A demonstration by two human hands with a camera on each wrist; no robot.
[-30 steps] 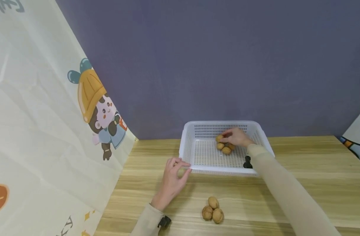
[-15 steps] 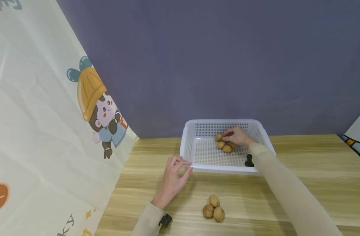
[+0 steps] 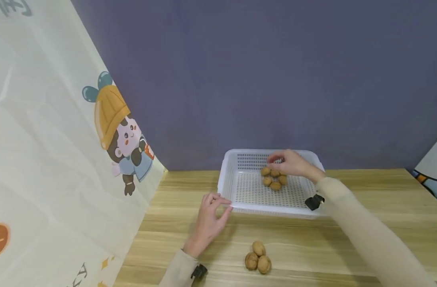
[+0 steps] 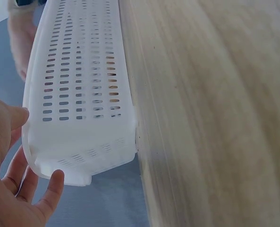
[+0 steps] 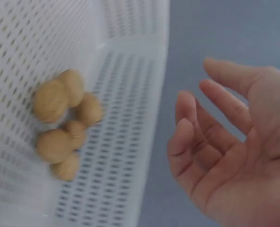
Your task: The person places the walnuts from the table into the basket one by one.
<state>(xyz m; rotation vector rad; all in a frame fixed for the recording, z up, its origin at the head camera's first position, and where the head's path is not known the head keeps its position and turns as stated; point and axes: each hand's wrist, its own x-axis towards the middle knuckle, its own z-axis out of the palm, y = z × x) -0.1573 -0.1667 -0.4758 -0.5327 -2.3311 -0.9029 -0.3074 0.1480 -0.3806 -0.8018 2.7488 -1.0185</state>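
Note:
A white perforated plastic basket (image 3: 254, 195) stands on the table with several walnuts (image 3: 275, 185) grouped in a ring towards its back. My left hand (image 3: 209, 219) holds the basket's front left corner, fingers and thumb about the rim (image 4: 29, 137). Over the back of the basket hovers my right hand (image 3: 291, 162), above the walnuts. In the right wrist view that hand (image 5: 234, 142) has nothing between its loosely bent fingers and is apart from the walnuts (image 5: 55, 146). Three more walnuts (image 3: 258, 259) lie touching one another on the table in front of the basket.
The wood-grain table (image 3: 304, 247) meets a dark blue-grey wall (image 3: 257, 79) just behind the basket. At the left hangs a pale sheet (image 3: 42, 139) with a cartoon figure. Black wrist cameras (image 3: 199, 272) sit on both sleeves.
The right hand has let go of a walnut in the basket and lifted away, its wrist shifting right. The left hand stays at the corner. The three table walnuts have not moved.

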